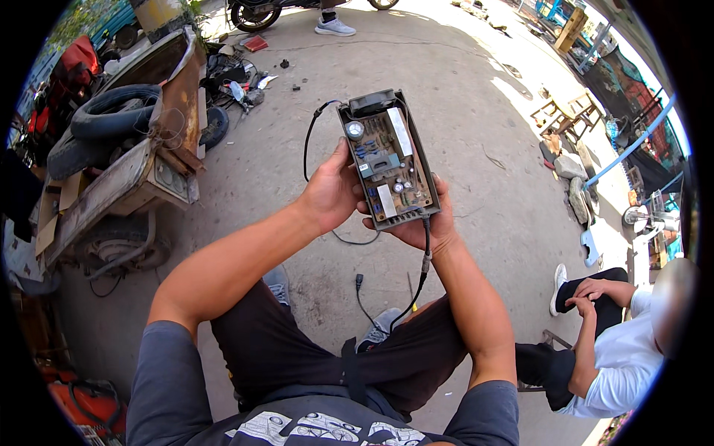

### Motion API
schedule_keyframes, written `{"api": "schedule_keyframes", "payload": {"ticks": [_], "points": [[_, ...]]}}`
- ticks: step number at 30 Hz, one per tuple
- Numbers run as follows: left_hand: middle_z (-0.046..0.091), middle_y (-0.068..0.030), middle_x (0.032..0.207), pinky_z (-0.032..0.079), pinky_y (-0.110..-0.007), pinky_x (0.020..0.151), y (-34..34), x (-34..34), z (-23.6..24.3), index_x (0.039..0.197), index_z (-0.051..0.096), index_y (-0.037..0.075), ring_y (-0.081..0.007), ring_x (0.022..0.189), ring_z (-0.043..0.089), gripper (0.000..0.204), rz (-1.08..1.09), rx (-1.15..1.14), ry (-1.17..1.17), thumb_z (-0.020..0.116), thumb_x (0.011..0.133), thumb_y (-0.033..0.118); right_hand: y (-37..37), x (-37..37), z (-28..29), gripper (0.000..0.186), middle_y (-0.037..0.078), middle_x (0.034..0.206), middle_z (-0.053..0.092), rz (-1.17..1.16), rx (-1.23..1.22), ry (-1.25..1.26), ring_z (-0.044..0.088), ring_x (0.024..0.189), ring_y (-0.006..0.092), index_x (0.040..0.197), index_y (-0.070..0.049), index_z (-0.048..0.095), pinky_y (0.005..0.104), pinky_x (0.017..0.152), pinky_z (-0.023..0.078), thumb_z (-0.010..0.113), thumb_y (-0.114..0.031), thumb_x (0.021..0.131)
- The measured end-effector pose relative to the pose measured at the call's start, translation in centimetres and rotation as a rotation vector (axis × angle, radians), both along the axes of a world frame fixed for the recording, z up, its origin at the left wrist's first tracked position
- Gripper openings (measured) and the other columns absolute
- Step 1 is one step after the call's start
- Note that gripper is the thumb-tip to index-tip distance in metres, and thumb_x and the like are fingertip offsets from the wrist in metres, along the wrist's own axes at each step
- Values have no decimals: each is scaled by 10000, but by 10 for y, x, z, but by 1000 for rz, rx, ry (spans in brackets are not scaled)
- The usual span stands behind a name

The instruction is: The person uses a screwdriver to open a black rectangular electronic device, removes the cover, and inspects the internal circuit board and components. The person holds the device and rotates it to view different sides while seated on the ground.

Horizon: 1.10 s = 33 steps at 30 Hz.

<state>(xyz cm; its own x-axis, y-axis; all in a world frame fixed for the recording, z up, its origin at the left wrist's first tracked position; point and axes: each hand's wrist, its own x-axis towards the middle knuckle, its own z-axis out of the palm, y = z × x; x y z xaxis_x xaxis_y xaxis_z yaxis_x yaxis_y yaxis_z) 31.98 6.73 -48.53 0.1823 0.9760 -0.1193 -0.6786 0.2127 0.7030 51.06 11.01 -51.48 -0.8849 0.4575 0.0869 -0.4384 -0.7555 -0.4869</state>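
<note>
Case (422,152) is held above the ground (476,126), circuit board (383,154) facing up. Left hand (331,191) grips its left side, fingers part-curled; right hand (444,227) is partly closed around the lower right corner. Black cable (428,241) hangs from the near end.

Circuit board (383,178) in case (423,160), upper centre, between left hand (332,192) and right hand (440,224). Tyres (111,128) on cart (111,197), upper left. Seated person (621,375), lower right.

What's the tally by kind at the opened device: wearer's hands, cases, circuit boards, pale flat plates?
Wearer's hands: 2 (left hand, right hand)
Open case: 1
Circuit board: 1
Pale flat plates: 2 (long plate, short plate)
Total: 6
</note>
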Motion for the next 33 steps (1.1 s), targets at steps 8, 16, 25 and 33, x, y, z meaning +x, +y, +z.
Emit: {"api": "schedule_keyframes", "payload": {"ticks": [8,16,25,33], "points": [[586,-84,1368,582,-382,892,-1,1,7,1467,426,171,-236,1219,608,703,-110,7,-87,145,1028,642,-4,-3,-3,974,259,1417,516,-69,-55,-112,575,1218,467,1520,-71,371,606,1012,479,498,-765,849],[510,-123,1459,400,-519,1142,2,-2,10,1506,390,138,-310,1344,505,755,-32,60,-170,159,1013,661,-2,-1,-15,722,157,1352,591,-134,106,-266,648,1152,316,1475,-92,409,494,894,601,280,-638,1021],[508,-140,1461,403,-536,1133,3,-12,9,1514,379,123,-332,1335,511,806,-67,120,-230,193,986,703,-3,-7,-10,700,114,1307,629,-219,223,-370,670,1103,256,1414,-86,486,457,873,598,353,-637,1003],[505,-181,1457,401,-542,1131,1,-17,9,1523,372,118,-363,1345,496,870,-125,130,-201,235,947,756,-3,-6,-11,625,73,1095,708,-364,342,-478,677,955,176,1212,-34,641,349,787,555,507,-597,975]]}}
